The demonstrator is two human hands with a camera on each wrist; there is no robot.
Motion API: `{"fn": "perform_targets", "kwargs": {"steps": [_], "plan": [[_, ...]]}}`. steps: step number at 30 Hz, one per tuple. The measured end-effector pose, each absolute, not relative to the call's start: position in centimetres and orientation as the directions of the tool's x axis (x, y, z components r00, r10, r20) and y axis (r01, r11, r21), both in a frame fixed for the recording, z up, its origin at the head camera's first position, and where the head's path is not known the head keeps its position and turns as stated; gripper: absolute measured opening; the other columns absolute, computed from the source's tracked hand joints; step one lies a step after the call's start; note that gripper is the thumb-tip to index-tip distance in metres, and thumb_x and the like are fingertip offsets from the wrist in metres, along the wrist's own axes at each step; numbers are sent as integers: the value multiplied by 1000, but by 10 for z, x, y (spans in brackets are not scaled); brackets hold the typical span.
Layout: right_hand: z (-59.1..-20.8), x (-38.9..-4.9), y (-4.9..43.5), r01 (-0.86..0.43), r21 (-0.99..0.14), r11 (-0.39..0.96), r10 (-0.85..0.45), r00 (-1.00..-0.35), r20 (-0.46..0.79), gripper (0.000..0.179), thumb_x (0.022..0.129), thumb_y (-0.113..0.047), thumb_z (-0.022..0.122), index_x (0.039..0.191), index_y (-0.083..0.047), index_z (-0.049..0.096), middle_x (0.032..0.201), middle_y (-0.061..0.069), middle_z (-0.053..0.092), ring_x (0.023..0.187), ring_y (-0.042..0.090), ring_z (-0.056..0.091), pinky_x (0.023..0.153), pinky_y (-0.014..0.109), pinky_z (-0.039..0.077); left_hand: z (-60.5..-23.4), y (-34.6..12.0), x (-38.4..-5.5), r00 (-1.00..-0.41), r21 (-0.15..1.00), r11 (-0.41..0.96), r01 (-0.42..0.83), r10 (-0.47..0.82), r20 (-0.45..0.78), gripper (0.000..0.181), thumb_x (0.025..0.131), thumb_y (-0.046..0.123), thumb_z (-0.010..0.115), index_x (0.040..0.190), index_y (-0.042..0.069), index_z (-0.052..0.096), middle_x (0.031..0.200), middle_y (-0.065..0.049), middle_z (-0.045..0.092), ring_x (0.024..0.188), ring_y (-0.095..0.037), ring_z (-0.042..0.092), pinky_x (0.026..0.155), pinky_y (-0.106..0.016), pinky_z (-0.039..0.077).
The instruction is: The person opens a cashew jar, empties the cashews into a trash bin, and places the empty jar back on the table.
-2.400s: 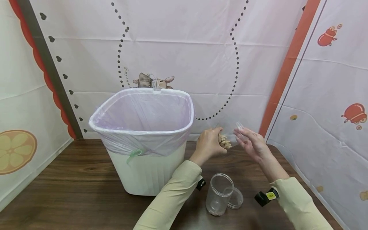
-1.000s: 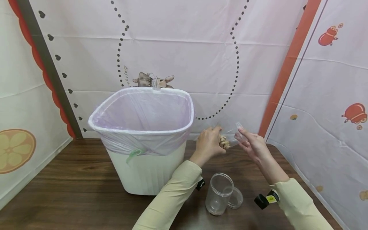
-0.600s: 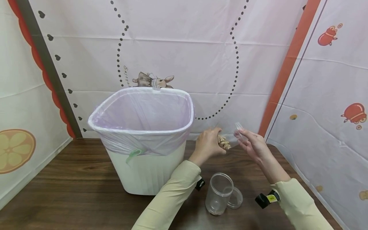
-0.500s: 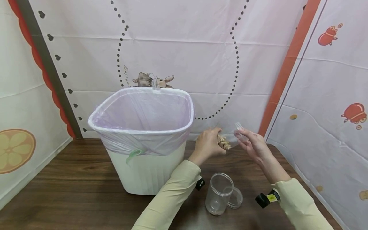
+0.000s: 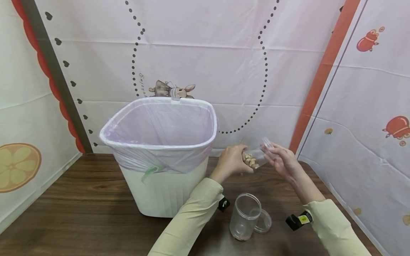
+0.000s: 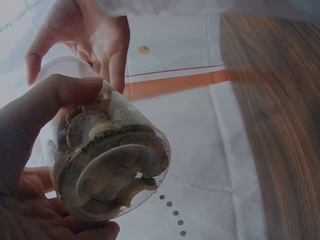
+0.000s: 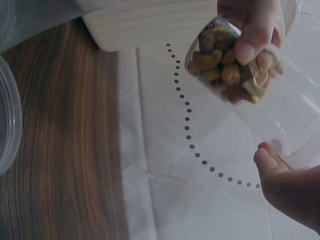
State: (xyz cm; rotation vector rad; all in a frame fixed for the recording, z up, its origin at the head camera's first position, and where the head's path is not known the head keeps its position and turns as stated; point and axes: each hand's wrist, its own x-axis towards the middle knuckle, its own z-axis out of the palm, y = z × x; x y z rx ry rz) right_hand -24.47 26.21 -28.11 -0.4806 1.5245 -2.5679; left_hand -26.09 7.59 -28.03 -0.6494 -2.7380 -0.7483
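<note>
Just right of the white bin (image 5: 169, 193): one clear jar (image 7: 295, 107), tipped over, its mouth toward my right.
Left hand (image 5: 230, 161): gripping that jar near its base, thumb on one side, fingers on the other.
Cashew nuts (image 7: 230, 72): inside it, heaped at the base end.
Right hand (image 5: 286, 165): fingers loosely spread at the mouth; whether they press the rim I can't tell.
Nearer me: a second jar (image 5: 243, 222) upright on the wooden table (image 5: 80, 206), small bits (image 5: 238, 237) at its bottom, a clear lid (image 5: 264, 223) just beside.
</note>
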Motion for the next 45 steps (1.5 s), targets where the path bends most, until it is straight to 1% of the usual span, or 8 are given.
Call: {"fn": "perform_targets", "kwargs": {"steps": [8,11,17,20,24,30,37,45], "plan": [[-289,-249,271,-69,-833,-549,-370,-874,316,32,88,5,41,112,-9,58,116,12,59,112,14,54,94,22,40,-277,76,-260,-883,445,764,467,380,275,75,53,35,83,122,17,57,109,0,64,99,-22,57,85,-29,43],[-290,-250,273,-91,-842,-532,-379,-864,333,31,91,0,41,120,-5,50,117,10,58,113,14,52,95,22,39,-277,77,-261,-885,440,770,463,375,277,75,54,34,83,122,18,57,106,0,65,98,-21,58,84,-30,43],[-282,-244,268,-25,-880,-475,-219,-965,146,38,90,-21,53,117,-1,36,102,2,63,98,13,60,84,21,46,-279,77,-261,-889,403,801,444,335,312,73,54,33,81,122,19,56,94,2,65,86,-17,60,73,-27,47],[-279,-241,264,38,-867,-497,-138,-990,35,35,86,-24,59,107,-3,41,96,3,64,91,13,63,82,22,48,-280,77,-261,-888,396,806,439,320,331,73,53,33,81,121,19,57,95,1,65,85,-17,60,71,-27,47],[-276,-237,260,55,-869,-491,-87,-996,-13,30,85,-24,61,101,-3,47,93,4,63,88,14,64,83,24,48,-280,77,-260,-889,405,806,432,305,342,74,53,31,81,121,18,56,99,0,65,88,-18,60,72,-28,48],[-273,-233,251,25,-906,-424,-29,-999,-13,31,84,-25,63,98,-2,47,89,3,64,85,12,64,81,23,49,-282,77,-261,-889,413,803,429,296,348,74,53,30,82,121,18,56,102,0,64,91,-18,60,73,-28,48],[-273,-233,246,0,-936,-351,17,-1000,-7,12,85,-19,62,82,-7,60,83,-1,68,81,9,65,76,21,50,-283,76,-262,-885,390,813,432,298,359,74,52,31,83,121,18,56,100,-2,64,89,-17,59,72,-28,48],[-273,-235,248,20,-934,-356,4,-1000,-23,10,84,-16,63,77,-9,64,82,-1,68,81,8,65,77,20,50,-285,76,-262,-879,375,818,436,299,370,73,52,32,83,119,19,57,99,-1,63,88,-17,59,72,-27,47]]}}
